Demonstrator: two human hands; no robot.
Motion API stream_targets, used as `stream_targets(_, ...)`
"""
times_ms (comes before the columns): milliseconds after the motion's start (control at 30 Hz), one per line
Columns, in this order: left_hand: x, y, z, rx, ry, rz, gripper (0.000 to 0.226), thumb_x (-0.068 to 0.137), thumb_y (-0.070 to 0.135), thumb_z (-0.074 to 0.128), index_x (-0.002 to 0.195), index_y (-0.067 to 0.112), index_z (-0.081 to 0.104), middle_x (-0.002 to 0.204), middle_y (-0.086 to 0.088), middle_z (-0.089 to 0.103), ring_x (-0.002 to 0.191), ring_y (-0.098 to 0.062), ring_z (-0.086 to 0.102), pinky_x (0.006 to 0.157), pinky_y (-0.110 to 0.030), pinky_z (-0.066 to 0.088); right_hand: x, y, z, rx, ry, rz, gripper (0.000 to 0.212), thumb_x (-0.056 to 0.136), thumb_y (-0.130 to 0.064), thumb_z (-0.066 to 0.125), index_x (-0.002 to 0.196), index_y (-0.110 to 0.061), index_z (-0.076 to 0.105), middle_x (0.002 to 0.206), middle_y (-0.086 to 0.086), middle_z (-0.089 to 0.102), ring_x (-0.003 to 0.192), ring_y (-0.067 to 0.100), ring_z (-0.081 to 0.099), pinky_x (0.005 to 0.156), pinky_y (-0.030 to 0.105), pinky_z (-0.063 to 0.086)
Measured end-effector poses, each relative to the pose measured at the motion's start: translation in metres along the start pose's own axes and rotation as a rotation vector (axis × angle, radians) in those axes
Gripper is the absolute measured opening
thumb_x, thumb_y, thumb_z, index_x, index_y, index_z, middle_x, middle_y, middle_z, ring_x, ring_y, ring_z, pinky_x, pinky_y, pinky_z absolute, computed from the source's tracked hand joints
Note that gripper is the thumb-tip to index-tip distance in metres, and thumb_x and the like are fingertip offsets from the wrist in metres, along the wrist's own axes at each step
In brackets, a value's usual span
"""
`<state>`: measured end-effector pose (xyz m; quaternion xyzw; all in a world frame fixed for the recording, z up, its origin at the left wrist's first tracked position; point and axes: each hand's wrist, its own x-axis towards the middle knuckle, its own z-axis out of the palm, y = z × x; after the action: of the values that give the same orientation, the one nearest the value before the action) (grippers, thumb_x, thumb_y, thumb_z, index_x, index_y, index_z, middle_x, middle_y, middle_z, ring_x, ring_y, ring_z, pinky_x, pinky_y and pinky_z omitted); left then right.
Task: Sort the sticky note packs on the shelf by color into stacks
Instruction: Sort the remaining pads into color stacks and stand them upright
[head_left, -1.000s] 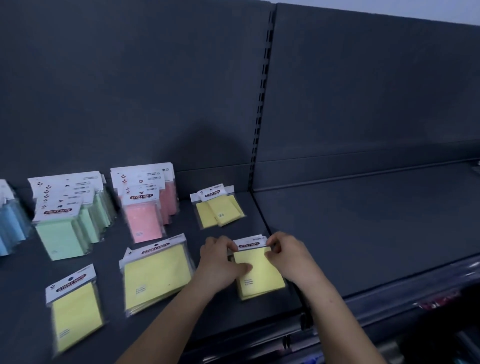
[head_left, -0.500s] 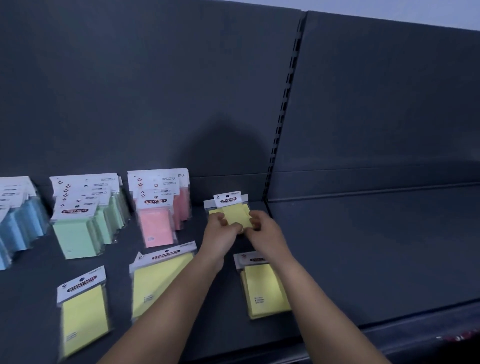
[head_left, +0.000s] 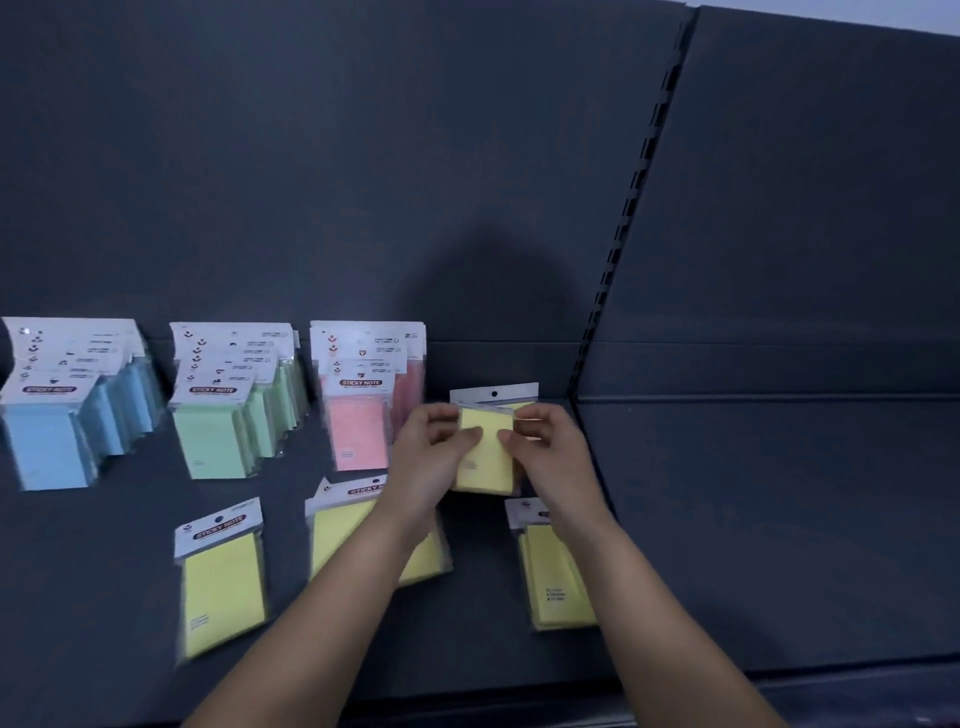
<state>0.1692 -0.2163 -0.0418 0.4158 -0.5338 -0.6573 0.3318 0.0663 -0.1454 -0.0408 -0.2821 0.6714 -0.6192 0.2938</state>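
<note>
Now fingers (head_left: 469, 435) of your left hand (head_left: 434, 460) and right hand (head_left: 553, 457) pinch the yellow pack (head_left: 485, 460) mid-frame; its slick wrap may slip.

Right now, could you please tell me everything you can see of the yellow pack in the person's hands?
The yellow pack is a small pale-yellow pad in clear, glossy wrap, slightly blurred. The left hand and right hand pinch its upper sides, holding it roughly upright, just right of the pink stack.
</note>
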Motion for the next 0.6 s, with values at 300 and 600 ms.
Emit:
stream_targets(300,-0.037,-0.001,-0.117,-0.015,0.348,0.123,0.012,0.087,0.005,0.061,0.087,0.017,0.059,0.074,0.003,0.058,0.063,-0.007,0.051,0.056,-0.016,0.043,-0.036,-0.006,0.102,-0.115,-0.398,-0.068,0.021,0.085,-0.007,0.064,0.093,-0.026,0.059,0.091,0.0,0.06,0.071,0.011,0.055,0.059,0.022,0.047)
stream_targets(600,-0.06,-0.029,-0.201,0.419,0.588,0.07,0.015,0.086,0.021,0.063,0.072,0.018,0.058,0.072,0.003,0.062,0.064,-0.011,0.053,0.058,-0.026,0.038,-0.067,0.003,0.178,-0.703,-0.615,-0.334,0.037,0.092,-0.016,0.056,0.128,-0.011,0.052,0.125,0.005,0.05,0.112,0.021,0.052,0.095,0.028,0.04)
